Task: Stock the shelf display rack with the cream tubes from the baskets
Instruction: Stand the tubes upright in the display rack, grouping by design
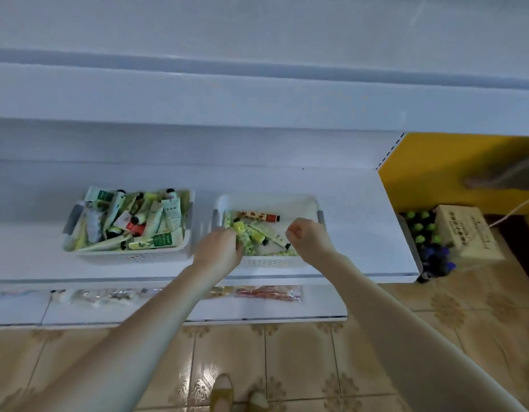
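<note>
Two white baskets stand on the white shelf [361,221]. The left basket [129,257] is piled full of green and white cream tubes [165,217]. The right basket [269,200] holds fewer tubes, among them an orange patterned tube [258,216]. My left hand [220,249] reaches into the right basket's front left corner and grips several yellow-green tubes [242,233]. My right hand [309,237] hovers over the basket's front right part with fingers curled into a fist; nothing shows in it.
Empty white shelves [257,99] rise above. A lower shelf holds packets in clear wrap [266,292]. To the right on the tiled floor stand green-capped bottles [420,227] and a cardboard box [465,230] before a yellow wall.
</note>
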A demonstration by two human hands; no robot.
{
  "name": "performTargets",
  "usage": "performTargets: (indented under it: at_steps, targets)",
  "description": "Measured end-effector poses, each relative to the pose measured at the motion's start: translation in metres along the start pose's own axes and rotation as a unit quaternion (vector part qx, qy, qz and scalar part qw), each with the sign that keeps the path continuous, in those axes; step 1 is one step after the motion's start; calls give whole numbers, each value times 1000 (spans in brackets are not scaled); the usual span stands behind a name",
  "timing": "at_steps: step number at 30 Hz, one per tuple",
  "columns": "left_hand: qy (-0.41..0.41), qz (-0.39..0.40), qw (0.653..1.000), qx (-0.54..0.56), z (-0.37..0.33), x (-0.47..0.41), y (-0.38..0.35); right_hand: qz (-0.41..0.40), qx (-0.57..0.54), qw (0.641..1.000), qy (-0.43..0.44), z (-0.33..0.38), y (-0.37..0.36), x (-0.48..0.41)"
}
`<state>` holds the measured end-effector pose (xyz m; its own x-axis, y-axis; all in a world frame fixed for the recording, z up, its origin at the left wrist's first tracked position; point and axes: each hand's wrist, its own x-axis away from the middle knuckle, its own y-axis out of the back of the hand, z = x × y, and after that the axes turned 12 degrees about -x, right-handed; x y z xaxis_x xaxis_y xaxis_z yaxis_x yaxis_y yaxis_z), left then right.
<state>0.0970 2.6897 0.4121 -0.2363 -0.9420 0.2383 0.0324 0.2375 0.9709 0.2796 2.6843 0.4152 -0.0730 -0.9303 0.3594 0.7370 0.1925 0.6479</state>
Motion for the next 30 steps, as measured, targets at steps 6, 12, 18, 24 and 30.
performTargets:
  at_steps: [6,12,18,24,30]
  targets:
    - [39,63,996,-58,-13,-66,-52,39,65,996,-46,-28,-32,-52]
    - [77,131,988,28,-21,-106,-91,77,134,986,-62,-45,-49,-81]
    - [211,191,904,318,-26,-118,-90,52,127,988,-75,-54,-51,-94]
    - [227,161,896,345,-36,-123,-91,59,112,988,-83,-57,-49,-95]
    - [223,63,893,387,-29,-107,-71,48,1,998,-44,-41,-29,-80]
